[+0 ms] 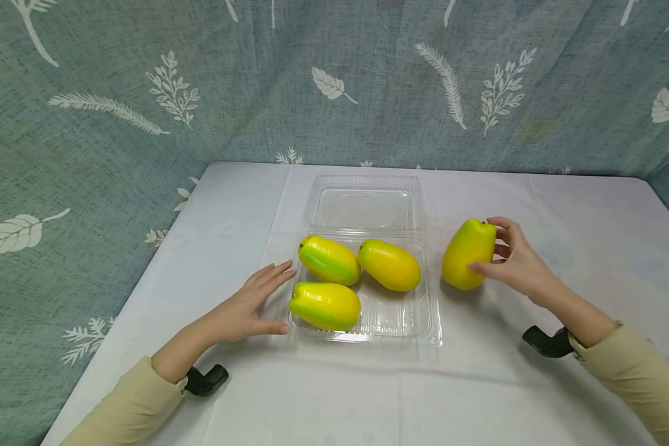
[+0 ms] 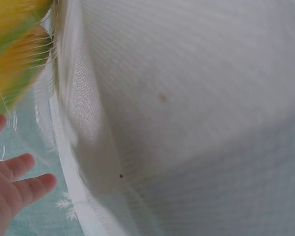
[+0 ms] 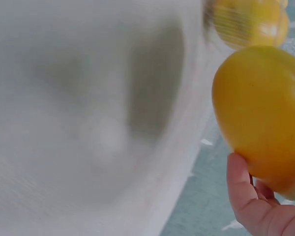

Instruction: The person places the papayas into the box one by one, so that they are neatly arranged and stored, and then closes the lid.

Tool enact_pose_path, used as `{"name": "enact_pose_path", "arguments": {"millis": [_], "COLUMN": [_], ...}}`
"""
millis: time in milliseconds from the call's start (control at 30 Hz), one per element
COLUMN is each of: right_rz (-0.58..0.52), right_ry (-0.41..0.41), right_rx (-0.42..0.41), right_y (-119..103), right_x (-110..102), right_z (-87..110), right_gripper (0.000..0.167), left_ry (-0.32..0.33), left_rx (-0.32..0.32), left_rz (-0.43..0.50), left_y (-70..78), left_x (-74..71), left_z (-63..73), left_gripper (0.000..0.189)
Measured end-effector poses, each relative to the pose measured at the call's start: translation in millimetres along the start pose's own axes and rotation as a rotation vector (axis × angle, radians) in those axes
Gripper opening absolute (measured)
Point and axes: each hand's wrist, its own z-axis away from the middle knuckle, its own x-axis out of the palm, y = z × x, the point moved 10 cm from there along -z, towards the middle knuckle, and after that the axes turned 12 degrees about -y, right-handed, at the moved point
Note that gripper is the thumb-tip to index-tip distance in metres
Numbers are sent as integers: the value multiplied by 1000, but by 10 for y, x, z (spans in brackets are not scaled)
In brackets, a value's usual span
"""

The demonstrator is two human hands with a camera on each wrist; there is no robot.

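My right hand (image 1: 515, 263) grips a yellow papaya (image 1: 468, 254), thumb on the near side and fingers round the far side. It stands tilted upright, right of a clear plastic clamshell box (image 1: 390, 319); the right wrist view shows its rounded end above the thumb. In the box's base lie three more yellow-green papayas: one at the back left (image 1: 329, 260), one at the back right (image 1: 390, 265), one at the front left (image 1: 325, 306). Spread and holding nothing, my left hand (image 1: 251, 310) is at the box's left edge, fingertips beside the rim.
The box's clear lid (image 1: 365, 207) is folded back flat behind its base. A white cloth (image 1: 334, 396) covers the table. Behind and to the left hangs a grey-green curtain (image 1: 256, 80) with white leaf prints. Black wrist cameras (image 1: 206, 381) are strapped under both sleeves.
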Motion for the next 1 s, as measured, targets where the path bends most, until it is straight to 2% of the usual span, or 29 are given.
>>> {"name": "enact_pose_path", "arguments": {"millis": [233, 600, 733, 1000], "right_rz": [26, -2, 10, 107], "right_ry": [-43, -158, -209, -267], "right_rx": [-58, -91, -141, -241], "right_y": [-224, -562, -681, -873], "right_x": [5, 177, 285, 481], "right_z": [7, -23, -28, -49], "right_gripper": [83, 80, 78, 74], "left_ry": [0, 4, 9, 4], "left_rx": [2, 5, 11, 14], "left_rz": [-5, -11, -17, -6], "left_y": [-6, -3, -5, -14], "left_x": [-5, -9, -13, -14], "left_z": [-1, 4, 5, 0], "left_gripper": [89, 89, 90, 89]}}
